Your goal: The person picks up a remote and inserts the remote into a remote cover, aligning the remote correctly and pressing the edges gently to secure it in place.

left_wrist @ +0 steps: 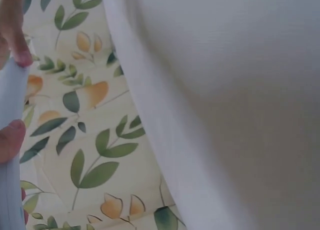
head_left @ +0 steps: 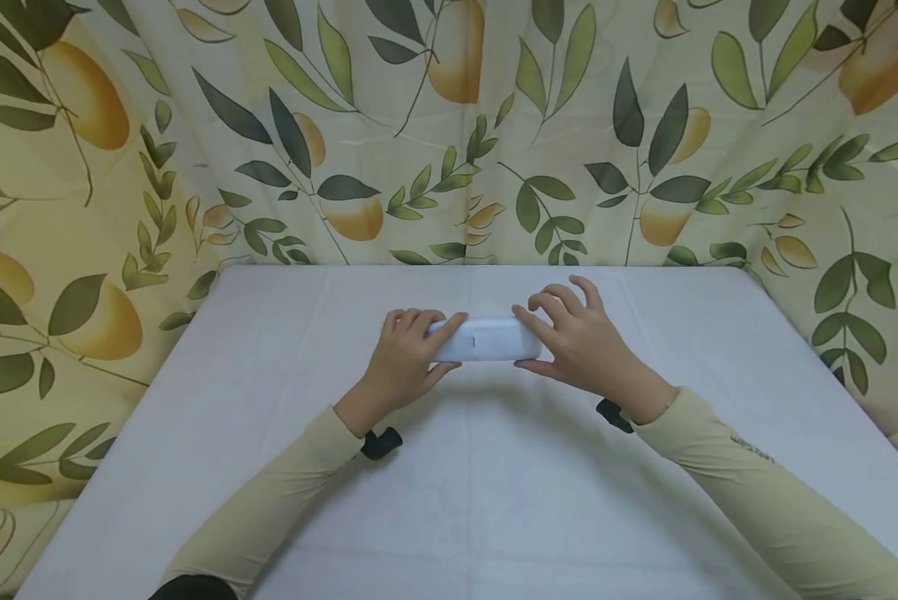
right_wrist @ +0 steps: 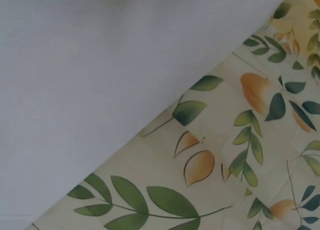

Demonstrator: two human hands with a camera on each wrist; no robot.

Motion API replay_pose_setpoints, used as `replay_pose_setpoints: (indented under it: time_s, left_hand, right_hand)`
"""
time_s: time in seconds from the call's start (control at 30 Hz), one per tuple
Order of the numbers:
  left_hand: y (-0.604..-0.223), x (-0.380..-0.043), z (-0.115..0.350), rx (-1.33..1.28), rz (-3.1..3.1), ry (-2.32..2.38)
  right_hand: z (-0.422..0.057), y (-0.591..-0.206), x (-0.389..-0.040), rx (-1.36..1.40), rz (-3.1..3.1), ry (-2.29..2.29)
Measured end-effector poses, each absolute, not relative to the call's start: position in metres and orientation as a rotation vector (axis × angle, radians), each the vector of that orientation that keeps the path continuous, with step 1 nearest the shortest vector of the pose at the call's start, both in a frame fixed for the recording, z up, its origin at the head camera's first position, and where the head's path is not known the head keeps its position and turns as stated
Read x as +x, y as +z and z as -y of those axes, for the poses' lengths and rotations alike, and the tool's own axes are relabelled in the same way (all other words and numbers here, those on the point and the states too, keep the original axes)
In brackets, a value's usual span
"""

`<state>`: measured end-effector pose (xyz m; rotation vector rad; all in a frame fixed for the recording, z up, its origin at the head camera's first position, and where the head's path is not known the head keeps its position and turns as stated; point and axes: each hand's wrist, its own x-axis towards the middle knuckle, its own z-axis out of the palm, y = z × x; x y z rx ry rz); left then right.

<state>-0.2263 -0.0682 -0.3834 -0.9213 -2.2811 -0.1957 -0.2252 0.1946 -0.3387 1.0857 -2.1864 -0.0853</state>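
A white oblong case [head_left: 494,340] with rounded ends and a small dark mark on its face is held level above the table, between both hands. My left hand [head_left: 402,358] grips its left end, thumb below and fingers along the top. At the other end, the thumb and index finger of my right hand [head_left: 587,343] pinch the case, the other fingers raised off it. The left wrist view catches the case [left_wrist: 9,100] at its left border with a thumb on it. Neither hand nor case appears in the right wrist view.
A white cloth [head_left: 479,483] covers the table, its far edge meeting a curtain [head_left: 418,167] printed with leaves and fruit. Black wrist cameras sit under both wrists. Shadows of the arms fall on the cloth.
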Motion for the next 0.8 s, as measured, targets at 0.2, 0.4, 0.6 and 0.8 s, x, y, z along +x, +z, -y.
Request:
replay_pose_setpoints:
  time_s: [0.2,0.4,0.6,0.8]
  left_hand:
    - [-0.374,-0.225,0.064,-0.958,2.263,-0.17]
    - [-0.368,-0.225,0.062,-0.968,2.29,-0.124]
    - [-0.354,-0.23,0.066,-0.878,2.209,-0.045]
    - [-0.346,-0.237,0.08,-0.775,2.163,-0.052]
  right_hand:
    - [-0.192,-0.339,-0.225,1.116,2.131,-0.063]
    - [-0.19,-0.343,-0.225,1.11,2.087,-0.074]
    - [-0.201,-0.342,-0.228,0.977,2.075,-0.042]
    - [-0.211,-0.337,-0.23,0.952,2.075,0.06]
